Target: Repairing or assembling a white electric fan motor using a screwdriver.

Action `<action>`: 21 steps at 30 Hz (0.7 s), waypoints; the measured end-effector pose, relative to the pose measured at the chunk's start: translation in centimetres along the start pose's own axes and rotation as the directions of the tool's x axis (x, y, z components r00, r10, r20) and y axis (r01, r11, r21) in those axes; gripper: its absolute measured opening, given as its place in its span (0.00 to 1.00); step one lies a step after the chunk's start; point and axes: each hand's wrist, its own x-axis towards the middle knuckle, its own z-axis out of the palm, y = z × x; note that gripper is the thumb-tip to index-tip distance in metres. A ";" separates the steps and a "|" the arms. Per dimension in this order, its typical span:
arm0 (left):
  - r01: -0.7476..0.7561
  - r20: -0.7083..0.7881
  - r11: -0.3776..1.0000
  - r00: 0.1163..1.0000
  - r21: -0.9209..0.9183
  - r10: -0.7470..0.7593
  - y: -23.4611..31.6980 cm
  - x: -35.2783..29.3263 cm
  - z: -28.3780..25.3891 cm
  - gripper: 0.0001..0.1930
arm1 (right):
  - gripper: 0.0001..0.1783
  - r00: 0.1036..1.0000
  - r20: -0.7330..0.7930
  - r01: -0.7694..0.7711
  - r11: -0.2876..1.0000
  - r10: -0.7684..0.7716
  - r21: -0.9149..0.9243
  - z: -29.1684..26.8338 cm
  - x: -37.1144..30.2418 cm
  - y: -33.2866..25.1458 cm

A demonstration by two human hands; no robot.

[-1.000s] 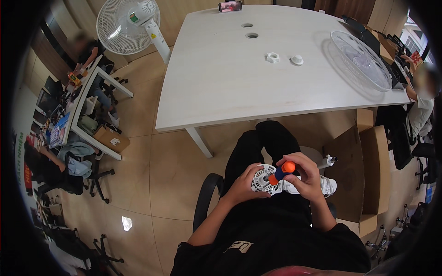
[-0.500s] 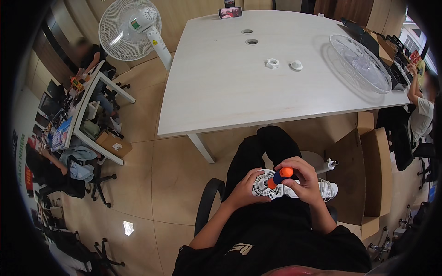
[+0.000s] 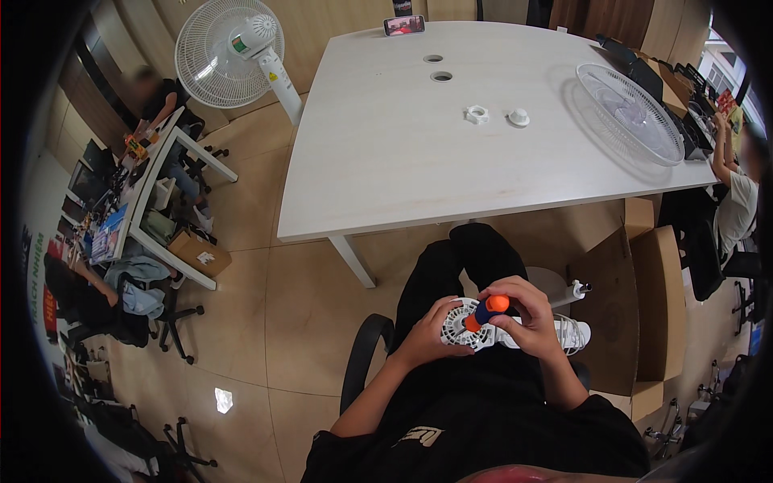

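At lower centre of the frame, steady the slotted white housing (image 3: 456,313) with the left hand (image 3: 428,335), gripping its rim; with the right hand (image 3: 537,324), closed on the orange-and-blue screwdriver (image 3: 486,311), press along its axis, turning slowly without tilt.

Head-worn fisheye view, facing down over hands (image 3: 427,336) (image 3: 535,320), table (image 3: 403,153) beyond

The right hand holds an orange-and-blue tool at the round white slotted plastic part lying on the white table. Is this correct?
No, not on the white table: the head view shows the left hand holding the round white slotted plastic part, the right hand the orange-and-blue tool.
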 end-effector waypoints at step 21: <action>-0.039 -0.021 0.999 0.999 0.023 0.040 -0.1 0.0 0.1 0.49 | 0.22 1.000 0.009 0.018 1.000 -0.018 -0.017 0.1 0.1 -0.1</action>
